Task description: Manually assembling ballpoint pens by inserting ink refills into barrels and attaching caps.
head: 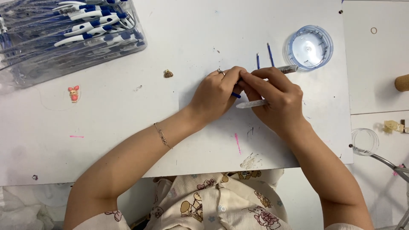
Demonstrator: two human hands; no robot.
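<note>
A clear pen barrel is pinched in the right hand, just beside a round clear container on the white surface. A small blue piece is gripped by the left hand. Two blue refills lie near the fingertips. A clear box of pens is set well apart.

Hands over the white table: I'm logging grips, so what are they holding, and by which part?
Both hands, left and right, pinch a clear pen barrel near its middle; its tip end juts right. A second clear tube pokes from under the right hand.
</note>
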